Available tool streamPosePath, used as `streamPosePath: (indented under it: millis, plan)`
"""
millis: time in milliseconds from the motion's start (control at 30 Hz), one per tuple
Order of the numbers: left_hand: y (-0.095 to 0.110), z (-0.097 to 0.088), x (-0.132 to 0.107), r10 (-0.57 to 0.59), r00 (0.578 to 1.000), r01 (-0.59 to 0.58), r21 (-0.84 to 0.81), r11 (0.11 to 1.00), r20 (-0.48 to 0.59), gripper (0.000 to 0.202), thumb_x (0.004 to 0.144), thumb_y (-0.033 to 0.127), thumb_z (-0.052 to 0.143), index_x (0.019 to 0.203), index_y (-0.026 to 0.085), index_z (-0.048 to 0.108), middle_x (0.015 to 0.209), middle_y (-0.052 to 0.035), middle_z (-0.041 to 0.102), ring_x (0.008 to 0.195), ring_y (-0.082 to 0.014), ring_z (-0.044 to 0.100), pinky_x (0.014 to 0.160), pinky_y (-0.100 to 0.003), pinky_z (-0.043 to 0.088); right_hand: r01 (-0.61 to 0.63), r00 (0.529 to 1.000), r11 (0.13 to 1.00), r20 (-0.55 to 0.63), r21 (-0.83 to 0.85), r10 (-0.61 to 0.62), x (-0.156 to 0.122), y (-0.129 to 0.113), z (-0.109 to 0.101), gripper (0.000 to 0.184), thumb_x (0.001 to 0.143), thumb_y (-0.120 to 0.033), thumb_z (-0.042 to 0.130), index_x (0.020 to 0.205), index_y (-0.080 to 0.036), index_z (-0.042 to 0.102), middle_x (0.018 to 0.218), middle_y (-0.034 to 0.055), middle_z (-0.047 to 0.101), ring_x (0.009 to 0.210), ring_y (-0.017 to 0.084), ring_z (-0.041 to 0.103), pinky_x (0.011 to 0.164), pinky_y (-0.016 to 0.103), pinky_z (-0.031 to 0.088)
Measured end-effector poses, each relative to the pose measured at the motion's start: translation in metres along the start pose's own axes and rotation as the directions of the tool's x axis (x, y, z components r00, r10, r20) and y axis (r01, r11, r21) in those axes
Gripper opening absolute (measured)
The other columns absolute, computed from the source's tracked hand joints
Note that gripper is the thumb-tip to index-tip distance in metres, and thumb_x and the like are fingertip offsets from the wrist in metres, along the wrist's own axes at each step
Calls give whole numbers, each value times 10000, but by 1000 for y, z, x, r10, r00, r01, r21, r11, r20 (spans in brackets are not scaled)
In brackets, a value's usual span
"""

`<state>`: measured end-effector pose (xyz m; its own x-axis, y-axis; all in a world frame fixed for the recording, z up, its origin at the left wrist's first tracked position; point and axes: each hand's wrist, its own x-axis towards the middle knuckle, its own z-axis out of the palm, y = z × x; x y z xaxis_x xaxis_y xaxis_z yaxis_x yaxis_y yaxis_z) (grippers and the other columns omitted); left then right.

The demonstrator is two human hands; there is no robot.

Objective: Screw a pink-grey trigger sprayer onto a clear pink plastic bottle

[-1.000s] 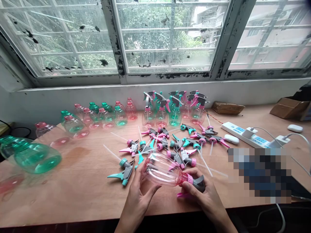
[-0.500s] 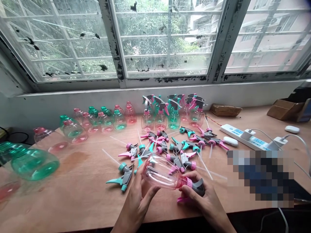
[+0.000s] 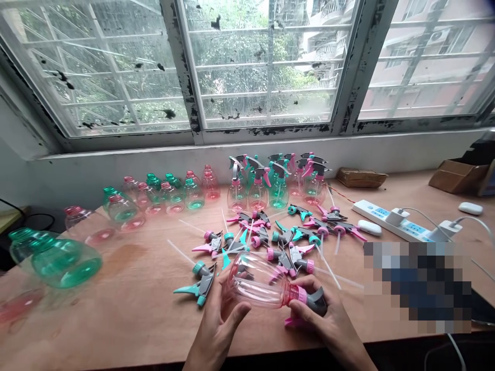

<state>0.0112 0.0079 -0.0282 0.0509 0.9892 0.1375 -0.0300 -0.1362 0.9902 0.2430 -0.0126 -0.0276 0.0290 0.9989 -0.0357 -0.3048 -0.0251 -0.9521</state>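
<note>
A clear pink spray bottle (image 3: 257, 283) lies sideways in the air between my two hands, its neck pointing right. My left hand (image 3: 220, 319) is wrapped around the bottle's rounded base end, thumb along the near side. At the neck, my right hand (image 3: 323, 319) grips the pink collar of the grey and pink spray head (image 3: 315, 299), part of which its fingers hide. Just beyond the bottle lies a pile of loose trigger spray heads (image 3: 282, 257) in pink, teal and grey, with thin tubes. One teal and grey spray head (image 3: 201, 283) rests left of my left hand.
Pink and green bottles without heads (image 3: 193, 195) stand at the back left and along the left side. Bottles fitted with spray heads (image 3: 278, 191) stand near the wall. A power strip (image 3: 390, 219) with cables, a cardboard box (image 3: 452, 176) and a blurred patch (image 3: 421, 288) are on the right.
The view has shifted slightly, so everything sits a little lower and to the right. Both hands keep their hold on the pink bottle and its spray head.
</note>
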Motion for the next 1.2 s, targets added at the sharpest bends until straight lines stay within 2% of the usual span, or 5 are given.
streamPosePath:
  millis: [133,267,600,867,1200]
  plan:
    - [5,5,2,-10,997,6,-41,999,-83,696,816,709,794,1304,226,683,1593,-175,606,1464,-422,591,1225,-522,493,6,1000,1000,-13,-15,-7,0,0,1,468,731,-536,972,945,-185,748,721,-31,699,598,128,679,604,267,678]
    - [5,5,3,13,994,-16,-29,999,-111,611,807,656,835,1212,215,710,1526,-173,659,1410,-422,640,1232,-548,476,13,1000,1000,11,-28,-13,1,4,-2,476,754,-534,958,994,-182,746,697,-18,703,626,150,689,637,304,693]
    - [-4,-4,8,29,998,-32,60,998,55,599,962,524,728,1517,330,615,1746,-67,435,1509,-339,559,1237,-404,487,24,999,1000,-20,-20,-24,4,8,-4,489,804,-545,921,1033,-167,713,670,-3,718,607,160,694,657,347,709]
    - [1,3,-1,13,999,-17,102,995,42,799,904,606,760,1600,304,508,1744,-105,432,1562,-383,481,1268,-455,445,28,999,999,-38,-29,-29,3,9,-3,511,762,-538,952,1023,-170,712,681,-8,719,590,161,705,616,336,707]
    - [13,10,-4,-13,1000,13,-24,1000,15,660,960,556,708,1537,272,561,1676,-114,533,1558,-357,494,1264,-470,456,19,997,999,-70,-28,-21,2,7,-1,514,739,-558,957,1001,-175,735,756,4,730,597,162,714,620,333,706]
